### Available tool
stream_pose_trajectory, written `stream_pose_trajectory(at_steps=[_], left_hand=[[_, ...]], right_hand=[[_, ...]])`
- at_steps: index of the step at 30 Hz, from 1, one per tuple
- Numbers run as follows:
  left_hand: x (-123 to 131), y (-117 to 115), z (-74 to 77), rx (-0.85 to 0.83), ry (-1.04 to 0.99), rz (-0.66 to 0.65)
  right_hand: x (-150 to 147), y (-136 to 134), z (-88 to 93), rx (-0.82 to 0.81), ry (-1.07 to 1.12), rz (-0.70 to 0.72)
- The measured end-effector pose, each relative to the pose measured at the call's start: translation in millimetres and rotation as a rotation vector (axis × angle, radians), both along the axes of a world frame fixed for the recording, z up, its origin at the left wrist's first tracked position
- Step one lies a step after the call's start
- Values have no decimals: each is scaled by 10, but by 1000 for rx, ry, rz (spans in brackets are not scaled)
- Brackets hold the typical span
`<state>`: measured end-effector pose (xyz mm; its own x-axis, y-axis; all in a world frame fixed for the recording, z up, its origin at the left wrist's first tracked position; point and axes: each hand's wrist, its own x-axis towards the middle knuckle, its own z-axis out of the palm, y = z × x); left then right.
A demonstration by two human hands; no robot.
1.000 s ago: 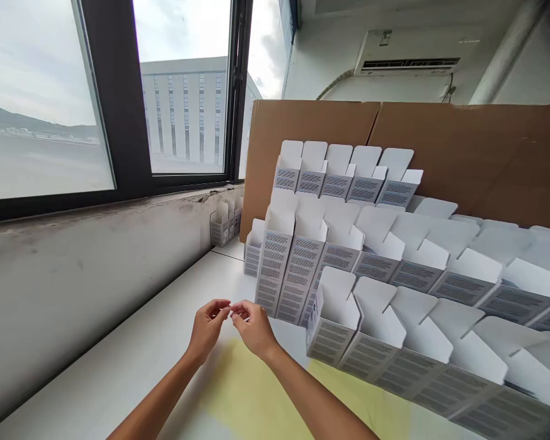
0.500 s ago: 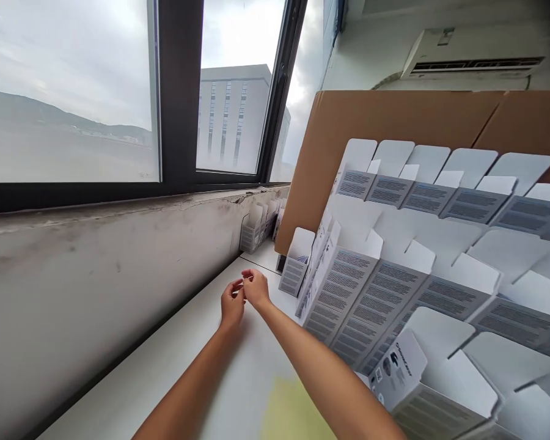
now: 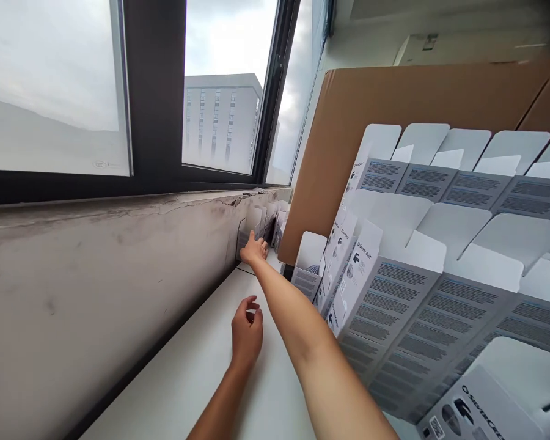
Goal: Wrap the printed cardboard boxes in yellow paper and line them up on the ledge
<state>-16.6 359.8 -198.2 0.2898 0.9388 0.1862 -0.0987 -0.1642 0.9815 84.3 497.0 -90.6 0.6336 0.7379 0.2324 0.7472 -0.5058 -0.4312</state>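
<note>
Below the window (image 3: pixel 55 85), white printed cartons (image 3: pixel 394 305) stand in rows on the tabletop (image 3: pixel 178 385). Right hand (image 3: pixel 254 249), open, is extended to far cartons (image 3: pixel 256 223); left hand (image 3: pixel 246 333) lies apart, loosely curled, empty. Rows could be toppled if brushed by the forearm (image 3: pixel 297 324).

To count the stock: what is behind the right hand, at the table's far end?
Small white cartons stand in a row by the wall behind the right hand. The hand covers their lower part; the front cartons hide the rest, so the number is unclear.

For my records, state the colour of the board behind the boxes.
Brown cardboard sheet, clearest in the head view.
</note>
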Motion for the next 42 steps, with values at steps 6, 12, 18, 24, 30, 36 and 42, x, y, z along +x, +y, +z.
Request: stream_pose_trajectory(at_steps=[6, 12, 18, 24, 30, 36, 42], left_hand=[[39, -24, 10, 55, 28, -58], [4, 21, 24, -15, -5, 43], [-102, 80, 139, -1, -37, 122], [-441, -153, 527, 53, 22, 297], [-764, -854, 837, 48, -83, -105], [-927, -1775, 1092, 44, -120, -284], [-855, -2646, 1077, -95, -185, -182]], right_hand=[[48, 17, -53, 15, -126, 1], [39, -296, 19, 24, -208, 47], [-160, -992, 192, 79, -329, 143], [-470, -2091, 415, 40, -381, 228], [-687, -3137, 592, 8, -367, 344], [-688, -4120, 663, 228, -318, 525], [-484, -5297, 242, 356, -119, 478]])
